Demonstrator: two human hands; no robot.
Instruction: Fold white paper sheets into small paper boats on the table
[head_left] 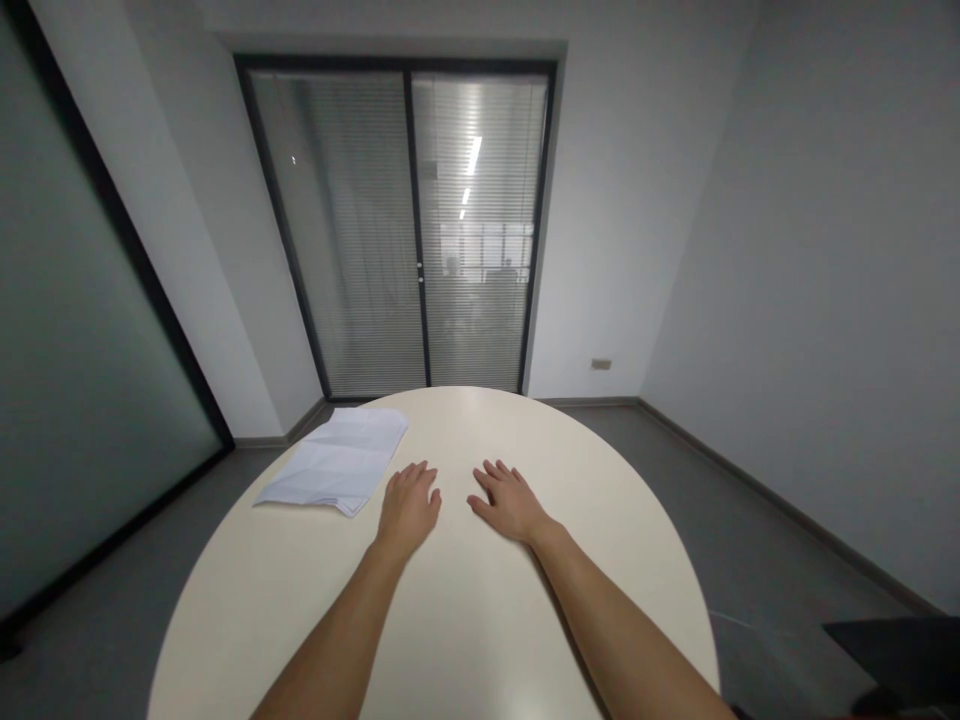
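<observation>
Head view, looking forward and down. Shows left hand [409, 505] and right hand [510, 500] palm-down on pale round table [465, 640], side by side, near each other but not touching. Finds left fingers [417, 474] flat and slightly apart, clamped on nothing; finds right fingers [498, 474] the same, lightly fanned, holding nothing. Places folded white sheet [337, 460], paper or cloth, cannot tell which, leftward of the left fingers, flat on the tabletop with creases showing. Puts its nearest corner just beside the little-finger edge of the left hand, with a narrow strip of bare table between, so not touching. Runs the sheet's long axis on a diagonal: from a corner well out to the left of the fingers and level with the knuckles, up to a corner ahead of the fingertips and only a little to their left. Makes the left hand clearly the nearer one; sets the right hand well apart from the sheet, with the whole left hand lying between. Leaves nothing on top of the sheet and nothing else beside either set of fingers.
</observation>
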